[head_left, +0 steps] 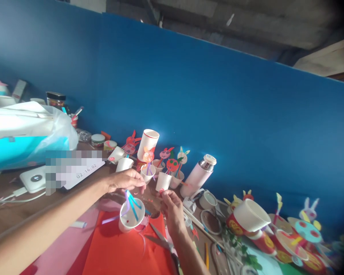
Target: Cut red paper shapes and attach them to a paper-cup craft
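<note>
My left hand (127, 180) reaches across the table with its fingers loosely stretched out, apparently holding nothing. Just below it stands a white paper cup (127, 225) with blue and purple strips (135, 201) rising from it, on red paper (114, 244). My right hand (172, 208) has thumb and fingertips pinched together beside another white paper cup (163, 181). A small red patch shows at those fingertips; whether it is held or stuck on the cup, I cannot tell. Scissors (160, 241) lie partly open on the red paper, their handles partly behind my right forearm.
Cups with paper animal faces (172, 165) stand behind my hands, near a cup stack (148, 145) and a pink thermos (197, 175). More decorated cups (252, 215) crowd the right. A timer (84, 172), a white device (34, 178) and a plastic bag (63, 128) are left. A blue partition (218, 95) stands behind.
</note>
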A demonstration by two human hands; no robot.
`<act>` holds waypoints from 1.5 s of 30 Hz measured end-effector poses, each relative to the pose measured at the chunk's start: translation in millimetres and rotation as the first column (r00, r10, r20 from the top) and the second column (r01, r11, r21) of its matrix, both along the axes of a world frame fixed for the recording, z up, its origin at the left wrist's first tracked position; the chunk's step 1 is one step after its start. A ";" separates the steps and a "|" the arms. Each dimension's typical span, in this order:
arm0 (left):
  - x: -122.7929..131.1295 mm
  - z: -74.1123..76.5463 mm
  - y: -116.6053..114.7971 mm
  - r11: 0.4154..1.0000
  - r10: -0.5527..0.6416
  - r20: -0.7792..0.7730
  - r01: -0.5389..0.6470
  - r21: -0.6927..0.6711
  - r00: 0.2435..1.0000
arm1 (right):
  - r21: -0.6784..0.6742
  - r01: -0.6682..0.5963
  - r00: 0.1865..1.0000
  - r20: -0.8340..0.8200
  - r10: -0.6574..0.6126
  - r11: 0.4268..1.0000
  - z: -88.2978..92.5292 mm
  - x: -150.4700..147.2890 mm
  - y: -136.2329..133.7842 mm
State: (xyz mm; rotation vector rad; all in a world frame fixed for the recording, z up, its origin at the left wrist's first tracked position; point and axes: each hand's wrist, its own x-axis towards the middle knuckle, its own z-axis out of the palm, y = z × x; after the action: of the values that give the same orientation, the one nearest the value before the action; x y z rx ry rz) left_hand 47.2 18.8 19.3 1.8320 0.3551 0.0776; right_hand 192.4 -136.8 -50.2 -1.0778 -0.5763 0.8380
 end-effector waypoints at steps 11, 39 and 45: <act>14.6 3.1 -7.5 0.996 0.066 -0.001 -0.066 0.067 0.998 | -0.015 -0.056 0.996 -0.073 0.054 0.998 10.3 -12.6 12.3; 35.6 6.0 -1.9 0.983 0.130 -0.088 -0.140 -0.118 0.988 | 0.080 0.211 0.641 0.742 -0.200 0.974 27.7 -7.7 15.0; 43.0 2.4 1.2 0.986 0.097 -0.058 -0.104 -0.132 0.994 | 0.117 0.202 0.476 0.856 -0.202 0.972 20.4 -0.3 20.9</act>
State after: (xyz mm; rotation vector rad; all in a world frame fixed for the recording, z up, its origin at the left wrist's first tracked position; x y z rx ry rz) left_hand 90.2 20.0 21.7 1.6847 0.4779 0.0749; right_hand 192.1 -116.0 -29.8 -1.5226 -1.2679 -0.0081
